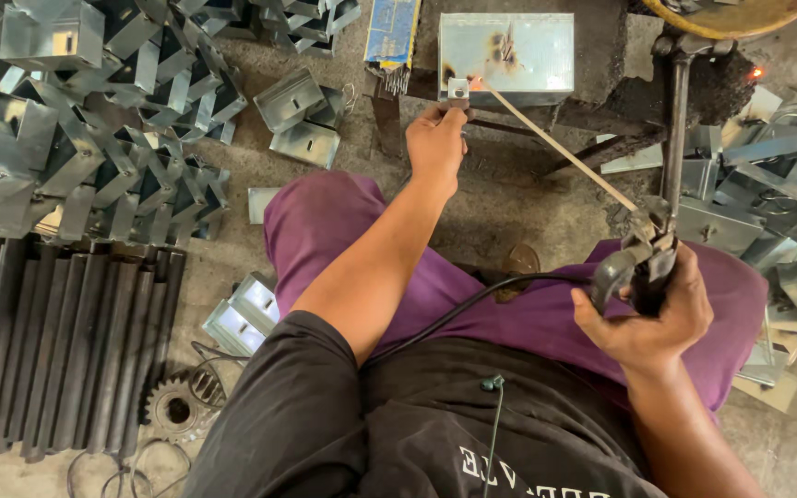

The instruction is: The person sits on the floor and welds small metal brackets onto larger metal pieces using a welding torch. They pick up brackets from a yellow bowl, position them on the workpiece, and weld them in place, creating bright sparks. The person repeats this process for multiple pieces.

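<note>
The left hand (435,143) pinches a small bracket (457,90) against the box (506,53) on the stand, the right hand (649,314) clenches the holder (640,263); the rod (560,150) looks thin, stiff, hot-tipped, so best gripped only by the holder.

Silvery grey on the metal box (506,51), with brown-black scorch marks and an orange glow at its lower edge. Purple on the trousers (343,221). Black on the shirt (325,433), with white lettering. Pale tan along the welding rod (560,152). Black on the cable (472,300). Dull dark grey across the stacked ribbed bars (57,341).
</note>
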